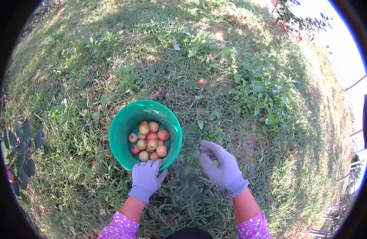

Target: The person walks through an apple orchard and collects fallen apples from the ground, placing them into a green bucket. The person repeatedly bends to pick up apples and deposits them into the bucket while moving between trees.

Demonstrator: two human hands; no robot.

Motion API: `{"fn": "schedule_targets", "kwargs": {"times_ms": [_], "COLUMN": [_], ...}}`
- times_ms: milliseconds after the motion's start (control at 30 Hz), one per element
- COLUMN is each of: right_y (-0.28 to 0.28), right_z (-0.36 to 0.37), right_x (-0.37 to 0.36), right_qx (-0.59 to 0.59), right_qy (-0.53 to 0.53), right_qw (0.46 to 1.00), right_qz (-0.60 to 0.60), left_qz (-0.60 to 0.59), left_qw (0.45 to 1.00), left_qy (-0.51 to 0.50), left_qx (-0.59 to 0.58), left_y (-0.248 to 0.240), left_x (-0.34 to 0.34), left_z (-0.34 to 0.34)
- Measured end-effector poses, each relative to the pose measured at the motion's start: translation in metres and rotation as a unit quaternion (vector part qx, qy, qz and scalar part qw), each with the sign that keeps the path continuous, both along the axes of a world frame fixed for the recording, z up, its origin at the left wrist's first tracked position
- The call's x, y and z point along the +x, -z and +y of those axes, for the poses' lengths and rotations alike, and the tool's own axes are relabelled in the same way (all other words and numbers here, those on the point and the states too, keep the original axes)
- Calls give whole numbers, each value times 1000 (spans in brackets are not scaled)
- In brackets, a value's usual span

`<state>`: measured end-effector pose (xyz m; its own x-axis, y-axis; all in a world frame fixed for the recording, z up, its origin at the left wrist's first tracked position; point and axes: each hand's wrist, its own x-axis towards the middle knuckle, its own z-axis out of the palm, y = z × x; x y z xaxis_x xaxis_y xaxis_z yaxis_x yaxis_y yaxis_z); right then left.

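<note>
A green bucket (119,148) stands on the grass, with several red and yellow apples (152,144) lying at its bottom. My left hand (145,179), in a pale grey glove, grips the bucket's near rim, its fingers over the edge and its thumb at the outside. To the right of the bucket, my right hand (222,166), gloved the same way, hangs over the grass with its fingers loosely curved and the thumb apart from them. Nothing shows between those fingers. The hand does not touch the bucket.
One red apple (202,81) lies in the grass beyond the bucket. Leafy weeds (257,91) grow at the right. A leafy branch (22,149) reaches in at the left edge, and another branch with red fruit (293,30) hangs at the far right.
</note>
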<state>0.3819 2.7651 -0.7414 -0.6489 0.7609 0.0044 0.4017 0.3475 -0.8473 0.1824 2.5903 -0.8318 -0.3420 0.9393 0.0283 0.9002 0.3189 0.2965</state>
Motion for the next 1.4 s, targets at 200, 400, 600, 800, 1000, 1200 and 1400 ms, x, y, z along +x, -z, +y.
{"fn": "schedule_targets", "kwargs": {"times_ms": [200, 400, 600, 800, 1000, 1200, 1400], "right_y": [-45, -73, 37, 146, 265, 289, 290], "right_z": [66, 119, 216, 306, 411, 442, 457], "right_x": [98, 109, 21, -137, -190, -203, -206], "right_qx": [-103, -115, -93, -2, 74, 14, 29], "right_qy": [173, 230, 111, 75, 111, 45, -2], "right_qw": [972, 955, 986, 995, 991, 930, 900], "right_qz": [-121, -149, -83, -68, -23, -364, -435], "left_qz": [11, -62, 9, -378, -231, -216, -224], "left_qw": [1000, 997, 946, 736, 757, 780, 757], "left_qy": [-10, -24, -199, -494, -589, -580, -607], "left_qx": [10, 26, 257, 265, 163, 96, 93], "left_y": [12, -8, -32, 49, 48, 58, 66], "left_x": [-5, -11, -46, -87, -101, -89, -90], "left_z": [8, 12, 18, 11, -7, -38, -32]}}
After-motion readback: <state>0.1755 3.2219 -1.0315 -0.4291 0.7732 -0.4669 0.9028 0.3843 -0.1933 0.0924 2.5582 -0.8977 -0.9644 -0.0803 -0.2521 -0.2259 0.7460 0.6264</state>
